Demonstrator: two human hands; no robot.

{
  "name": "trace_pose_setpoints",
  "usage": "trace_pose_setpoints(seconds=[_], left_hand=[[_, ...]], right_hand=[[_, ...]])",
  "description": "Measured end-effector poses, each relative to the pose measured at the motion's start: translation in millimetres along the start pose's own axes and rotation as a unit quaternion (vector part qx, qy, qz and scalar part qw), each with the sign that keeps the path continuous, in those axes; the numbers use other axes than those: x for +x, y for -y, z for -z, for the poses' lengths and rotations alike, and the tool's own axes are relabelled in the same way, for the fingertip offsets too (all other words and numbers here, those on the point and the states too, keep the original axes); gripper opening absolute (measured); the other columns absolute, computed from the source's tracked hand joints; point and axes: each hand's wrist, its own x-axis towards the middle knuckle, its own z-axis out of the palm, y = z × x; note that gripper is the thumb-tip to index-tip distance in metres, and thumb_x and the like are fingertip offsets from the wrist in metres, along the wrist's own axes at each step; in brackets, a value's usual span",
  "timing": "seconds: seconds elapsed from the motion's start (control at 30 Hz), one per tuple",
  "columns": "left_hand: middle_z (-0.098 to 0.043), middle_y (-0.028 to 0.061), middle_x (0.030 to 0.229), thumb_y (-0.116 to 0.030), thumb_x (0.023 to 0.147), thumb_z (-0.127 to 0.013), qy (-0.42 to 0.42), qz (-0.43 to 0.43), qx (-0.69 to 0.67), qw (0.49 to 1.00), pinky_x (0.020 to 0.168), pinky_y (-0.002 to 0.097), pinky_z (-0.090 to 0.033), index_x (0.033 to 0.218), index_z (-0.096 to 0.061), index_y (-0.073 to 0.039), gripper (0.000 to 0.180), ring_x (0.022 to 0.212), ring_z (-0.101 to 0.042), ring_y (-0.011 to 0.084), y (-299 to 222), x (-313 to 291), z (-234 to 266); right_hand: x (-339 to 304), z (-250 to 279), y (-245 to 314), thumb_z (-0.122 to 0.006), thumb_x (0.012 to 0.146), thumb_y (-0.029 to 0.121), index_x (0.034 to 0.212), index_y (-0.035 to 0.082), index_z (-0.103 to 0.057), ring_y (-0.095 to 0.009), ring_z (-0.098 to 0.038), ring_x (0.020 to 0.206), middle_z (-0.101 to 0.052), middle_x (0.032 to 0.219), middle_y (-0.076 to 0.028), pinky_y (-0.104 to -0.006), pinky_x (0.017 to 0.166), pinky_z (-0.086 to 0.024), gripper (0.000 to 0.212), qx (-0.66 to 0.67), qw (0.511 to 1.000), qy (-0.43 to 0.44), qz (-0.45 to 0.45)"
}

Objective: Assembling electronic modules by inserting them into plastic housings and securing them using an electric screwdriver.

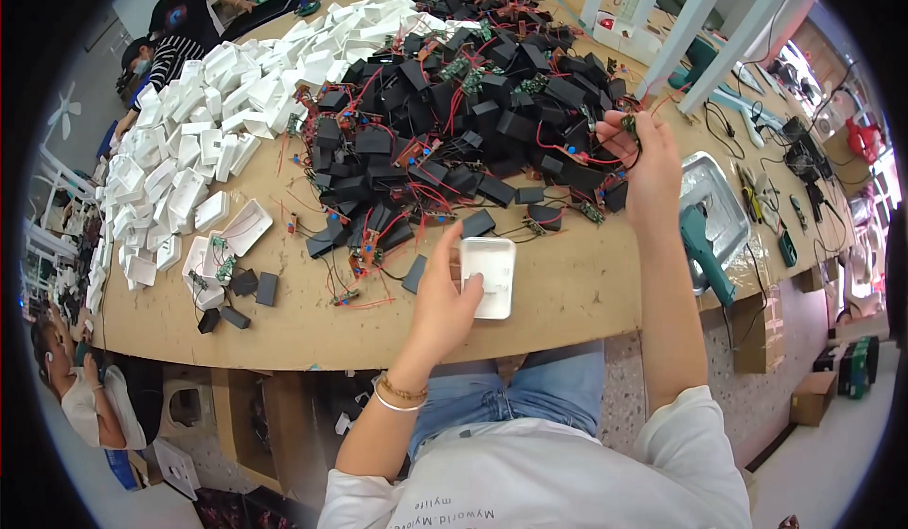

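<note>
My left hand [443, 292] grips a shallow white plastic case [496, 300], its open side facing up and the thumb inside. It is held over the front edge of the table. Raised at the right edge of the heap, my right hand [653, 165] pinches a small green circuit board [629, 124], mostly hidden by the fingers. Beside that hand lies a large pile of black rectangular blocks [411, 77] with red wires and circuit boards. A big heap of similar white cases [203, 103] is to the left.
A green glue gun [705, 255] rests on a metal tray [733, 209] at the right. Pliers [752, 202] and cables lie beyond it. White upright posts [695, 37] stand at the far right. Several loose black blocks [267, 290] sit at front left. Other people work around the table.
</note>
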Motion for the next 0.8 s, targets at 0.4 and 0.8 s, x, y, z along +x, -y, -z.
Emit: trace_pose_setpoints(seconds=[0.4, 0.8], left_hand=[[-0.054, 0.0095, 0.122, 0.001, 0.073, -0.069, -0.041, -0.074, 0.139, 0.987, 0.088, 0.0378, -0.048, 0.120, -0.052, -0.006, 0.051, 0.106, -0.057, 0.0271, -12.6, -3.7, -9.2], [-0.061, 0.0157, 0.122, -0.017, 0.086, -0.067, 0.061, -0.299, 0.054, 0.951, 0.095, 0.0364, -0.044, 0.125, -0.058, 0.001, 0.043, 0.111, -0.057, 0.0278, -62.9, 1.8, -61.9]], right_hand=[[-52.5, 59.5, 33.1, -0.046, 0.101, 0.021, 0.111, -0.001, -0.056, -0.016, -0.062, 0.077, -0.064, 0.096, -0.012, -0.0317, 0.076, -0.054, 0.027, 0.112, 0.993, 0.024, 0.004], [-140.6, 41.0, 23.3, -0.053, 0.099, 0.023, 0.097, 0.001, -0.061, -0.011, -0.062, 0.069, -0.065, 0.086, -0.006, -0.0236, 0.064, -0.051, 0.023, 0.081, 0.937, 0.154, -0.302]])
